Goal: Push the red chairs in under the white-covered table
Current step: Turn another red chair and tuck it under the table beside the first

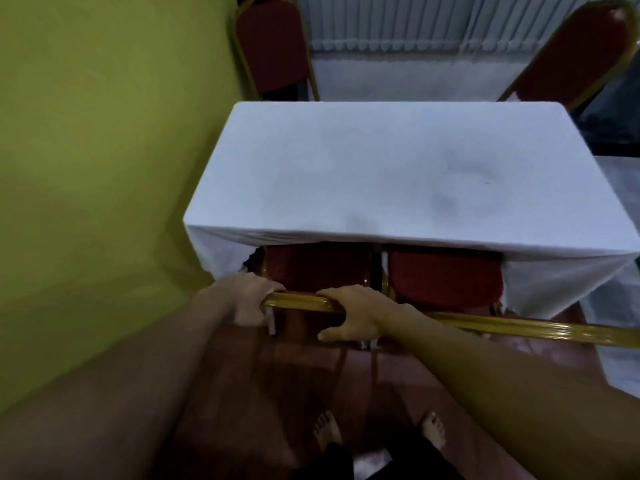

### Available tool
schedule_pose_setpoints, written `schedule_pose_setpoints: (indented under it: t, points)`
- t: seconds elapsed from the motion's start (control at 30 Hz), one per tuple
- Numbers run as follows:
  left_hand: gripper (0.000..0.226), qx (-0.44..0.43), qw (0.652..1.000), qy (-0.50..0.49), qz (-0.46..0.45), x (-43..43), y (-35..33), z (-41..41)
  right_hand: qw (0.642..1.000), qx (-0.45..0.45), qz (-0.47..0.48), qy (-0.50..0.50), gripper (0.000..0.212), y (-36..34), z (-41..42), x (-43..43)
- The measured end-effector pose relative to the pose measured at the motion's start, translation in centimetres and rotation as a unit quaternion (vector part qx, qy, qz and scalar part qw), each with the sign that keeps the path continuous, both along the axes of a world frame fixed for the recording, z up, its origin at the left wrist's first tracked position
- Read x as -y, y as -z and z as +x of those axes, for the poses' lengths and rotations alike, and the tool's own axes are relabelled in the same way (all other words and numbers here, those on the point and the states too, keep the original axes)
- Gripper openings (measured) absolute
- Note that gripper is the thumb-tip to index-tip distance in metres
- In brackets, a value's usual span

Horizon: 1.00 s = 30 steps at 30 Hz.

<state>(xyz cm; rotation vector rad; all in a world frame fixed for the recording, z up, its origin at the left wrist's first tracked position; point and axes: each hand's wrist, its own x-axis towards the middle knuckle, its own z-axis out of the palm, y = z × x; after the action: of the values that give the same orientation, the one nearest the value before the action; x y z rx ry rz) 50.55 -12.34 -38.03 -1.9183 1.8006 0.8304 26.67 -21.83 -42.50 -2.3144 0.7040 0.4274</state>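
**Both hands on the near-left chair's top rail**

At lower centre, the left hand (242, 299) and right hand (353, 317) are each closed over the gold top rail of the left chair (311, 268), whose red seat lies partly under the table (381, 174). A second chair (446, 275) sits just beside it, at right. The metal frame looks stiff and fairly light; it should slide, though the hanging cloth may snag. The rail is the natural hold.

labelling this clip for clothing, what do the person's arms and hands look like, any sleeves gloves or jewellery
Both forearms are bare as far as the frame shows, with no sleeve in view. The left hand and right hand wear no gloves. No rings, watch or bracelet can be made out, though the picture is soft and dim.
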Motion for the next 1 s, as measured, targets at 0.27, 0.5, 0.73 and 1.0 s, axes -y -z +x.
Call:
schedule_pose_setpoints:
  t: [0.27,0.5,0.73,1.0]
  points:
    - [0.076,-0.057,0.998,0.015,-0.018,0.0,0.8,0.9,0.997,-0.023,-0.029,0.061,0.074,1.3,4.7,-0.9]
    - [0.075,-0.035,0.997,0.056,-0.033,-0.2,0.7,1.1,0.994,-0.015,-0.066,0.084,0.068,1.5,5.2,-1.8]
    - [0.07,-0.039,0.998,0.054,-0.023,-0.5,0.3,0.9,0.995,-0.005,-0.053,0.079,0.066,1.5,4.9,-2.1]
    - [0.036,-0.091,0.996,0.004,-0.001,-0.3,0.4,0.9,0.998,0.001,-0.022,0.051,0.067,1.4,4.4,-1.3]
